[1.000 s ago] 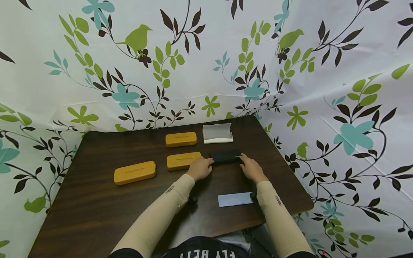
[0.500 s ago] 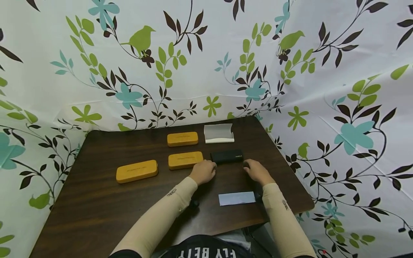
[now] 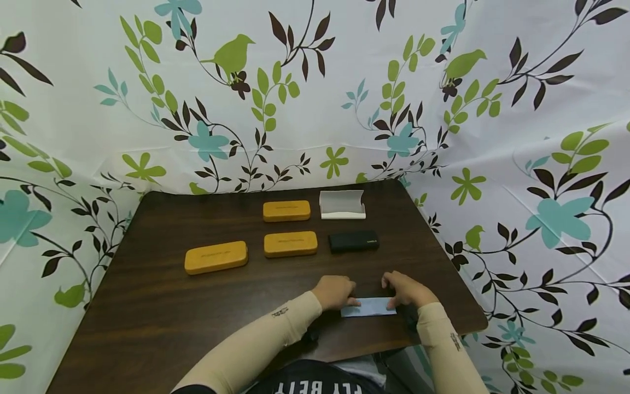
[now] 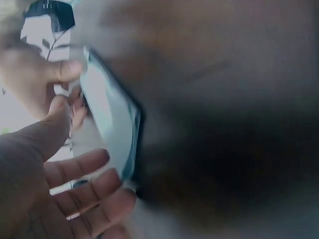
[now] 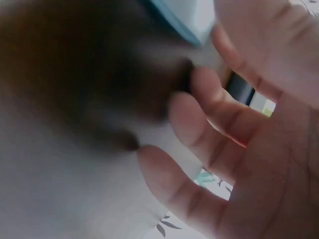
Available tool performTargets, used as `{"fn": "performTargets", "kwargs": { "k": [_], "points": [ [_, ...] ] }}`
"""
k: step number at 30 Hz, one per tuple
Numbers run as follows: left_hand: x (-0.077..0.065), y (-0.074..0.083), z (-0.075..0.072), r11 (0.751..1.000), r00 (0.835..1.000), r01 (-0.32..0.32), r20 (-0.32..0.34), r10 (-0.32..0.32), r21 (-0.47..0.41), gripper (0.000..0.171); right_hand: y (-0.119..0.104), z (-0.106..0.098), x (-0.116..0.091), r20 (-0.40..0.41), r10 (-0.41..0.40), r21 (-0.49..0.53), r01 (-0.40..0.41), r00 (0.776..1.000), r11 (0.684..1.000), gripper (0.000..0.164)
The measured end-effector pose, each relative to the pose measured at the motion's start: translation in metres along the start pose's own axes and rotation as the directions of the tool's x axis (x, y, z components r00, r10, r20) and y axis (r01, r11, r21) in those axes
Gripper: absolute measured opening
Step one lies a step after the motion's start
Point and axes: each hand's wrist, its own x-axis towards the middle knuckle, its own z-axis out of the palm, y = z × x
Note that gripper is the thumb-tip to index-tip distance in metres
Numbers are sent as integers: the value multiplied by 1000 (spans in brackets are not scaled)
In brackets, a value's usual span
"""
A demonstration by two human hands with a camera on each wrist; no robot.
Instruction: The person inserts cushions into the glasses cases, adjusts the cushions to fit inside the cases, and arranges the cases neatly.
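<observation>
A folded pale blue cloth (image 3: 368, 307) lies on the dark wooden table near its front edge. At the cloth's left end is my left hand (image 3: 336, 293), its thumb over the corner. My right hand (image 3: 407, 290) is at the other end, thumb at the cloth's edge. In the left wrist view the left fingers (image 4: 89, 194) are spread and relaxed beside the cloth (image 4: 110, 109), not curled round it. The right wrist view shows relaxed right fingers (image 5: 187, 124) near the tabletop, with a corner of the cloth (image 5: 192, 22) above them.
Beyond the hands lies a closed dark green case (image 3: 353, 241). Yellow cases stand at the left (image 3: 216, 258), middle (image 3: 290, 244) and back (image 3: 286, 210) of the table (image 3: 162, 306). An open white case (image 3: 343, 206) sits at the back right. A patterned curtain (image 3: 295, 126) hangs behind.
Both hands have left the dark green case and come back toward the body, down to the two ends of the blue cloth. The case stays where it was; the head view has shifted slightly.
</observation>
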Motion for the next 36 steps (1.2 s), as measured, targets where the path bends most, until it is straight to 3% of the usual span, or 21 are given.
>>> {"fn": "performTargets", "kwargs": {
  "k": [5, 9, 13, 15, 18, 21, 23, 28, 32, 34, 36],
  "points": [
    [1, 10, 11, 998, 1000, 16, -15, -15, 60, 44, -6, 9, 3, -37, 40, -83, -43, 998, 996, 47],
    [4, 6, 17, 999, 999, 38, -14, -38, 31, 33, -9, 10, 5, -18, 67, -93, -68, 998, 993, 38],
    [4, -3, 10, 993, 998, 38, 60, -31, -108, 30, -11, 9, 6, 12, 76, -58, -75, 997, 996, 32],
    [5, -10, 7, 972, 995, 28, 102, -4, -231, 29, -11, 8, 6, 23, 37, -29, -36, 999, 999, 30],
    [6, -25, 3, 898, 989, 25, 141, 42, -440, 27, -9, 3, 7, 41, -28, 26, 27, 999, 999, 28],
    [7, -41, -2, 777, 989, 42, 137, 58, -628, 22, -6, -5, 9, 48, -88, 71, 85, 995, 994, 26],
    [8, -52, -4, 690, 992, 62, 119, 36, -722, 18, -4, -12, 14, 38, -140, 99, 136, 989, 986, 25],
    [10, -76, -15, 503, 996, 77, 42, -79, -861, 14, -1, -25, 35, -17, -242, 246, 239, 970, 939, 21],
    [11, -94, -25, 361, 989, 90, 41, -140, -928, 17, 1, -32, 54, -55, -225, 413, 228, 973, 882, 17],
    [12, -102, -31, 323, 986, 98, 47, -162, -941, 19, 0, -35, 63, -79, -193, 479, 207, 978, 853, 16],
    [15, -109, -35, 301, 982, 103, 49, -181, -948, 19, -3, -40, 71, -110, -154, 528, 188, 982, 828, 17]
  ]
}}
